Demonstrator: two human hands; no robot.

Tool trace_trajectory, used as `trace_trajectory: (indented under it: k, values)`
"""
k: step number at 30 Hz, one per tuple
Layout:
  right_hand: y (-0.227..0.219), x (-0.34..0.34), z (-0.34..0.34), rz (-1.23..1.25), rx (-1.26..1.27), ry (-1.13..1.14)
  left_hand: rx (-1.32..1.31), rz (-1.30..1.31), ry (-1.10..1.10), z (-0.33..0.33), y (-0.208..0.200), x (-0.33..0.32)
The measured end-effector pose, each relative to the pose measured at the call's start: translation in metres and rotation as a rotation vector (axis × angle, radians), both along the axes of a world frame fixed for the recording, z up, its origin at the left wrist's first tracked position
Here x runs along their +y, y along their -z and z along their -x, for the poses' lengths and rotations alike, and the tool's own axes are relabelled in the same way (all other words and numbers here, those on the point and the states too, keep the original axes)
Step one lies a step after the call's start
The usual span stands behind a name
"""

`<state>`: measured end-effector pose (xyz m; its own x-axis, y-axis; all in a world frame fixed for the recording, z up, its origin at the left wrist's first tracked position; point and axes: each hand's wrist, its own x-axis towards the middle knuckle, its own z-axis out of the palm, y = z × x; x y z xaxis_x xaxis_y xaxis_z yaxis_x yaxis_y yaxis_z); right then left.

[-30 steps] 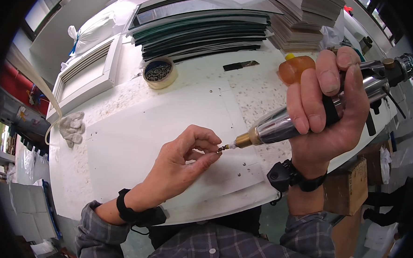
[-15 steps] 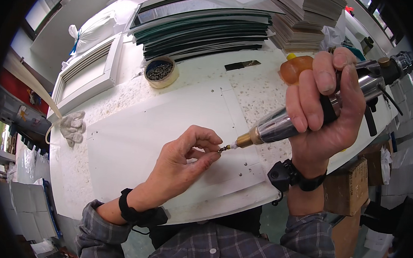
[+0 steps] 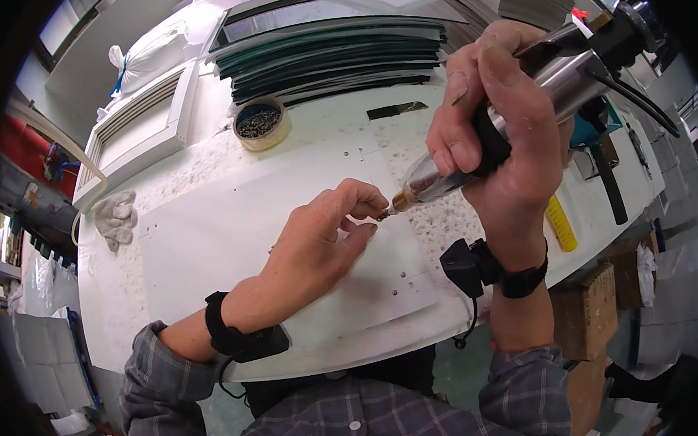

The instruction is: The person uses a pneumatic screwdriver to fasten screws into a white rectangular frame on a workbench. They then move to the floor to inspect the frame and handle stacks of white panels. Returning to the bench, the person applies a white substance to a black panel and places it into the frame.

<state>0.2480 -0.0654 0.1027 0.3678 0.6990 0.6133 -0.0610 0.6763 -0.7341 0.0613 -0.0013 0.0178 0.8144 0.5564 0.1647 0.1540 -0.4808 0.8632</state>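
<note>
My right hand (image 3: 519, 140) is wrapped round a silver power screwdriver (image 3: 438, 175) with a brass nose, tilted down to the left. At its tip is a small dark screw (image 3: 381, 216), which the thumb and forefinger of my left hand (image 3: 308, 236) pinch. The fingertips partly hide the screw. Both hands are above a large white panel (image 3: 206, 242). Several small screw heads (image 3: 401, 274) show near the panel's right edge. A round tub (image 3: 261, 141) full of small dark screws stands behind the panel.
A stack of dark green sheets (image 3: 334, 59) lies at the back. A white frame (image 3: 145, 124) and a knitted glove (image 3: 114, 220) are at the left. Beyond the panel lies a dark blade (image 3: 396, 110). On the right are a yellow strip (image 3: 562, 224) and a black-handled tool (image 3: 609, 184).
Both hands and the screwdriver have moved up and away from me over the panel. My right hand has also shifted left. The tip and my left fingertips have stayed together.
</note>
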Motion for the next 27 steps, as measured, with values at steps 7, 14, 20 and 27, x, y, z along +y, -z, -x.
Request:
trace_trajectory:
  k: [7,14,20,27]
  values:
    - [0.006,0.014,0.006,-0.048,-0.071,-0.062,0.065,0.074,-0.019,-0.009,0.011,0.005]
    - [0.004,0.015,0.018,0.032,0.002,0.009,0.051,0.075,-0.007,-0.008,0.013,0.007]
    - [0.014,0.022,0.006,0.116,-0.149,-0.003,0.031,0.045,0.029,-0.005,0.014,0.009]
    - [0.02,0.022,0.015,0.179,-0.157,-0.012,-0.013,0.021,-0.115,0.023,-0.013,0.01]
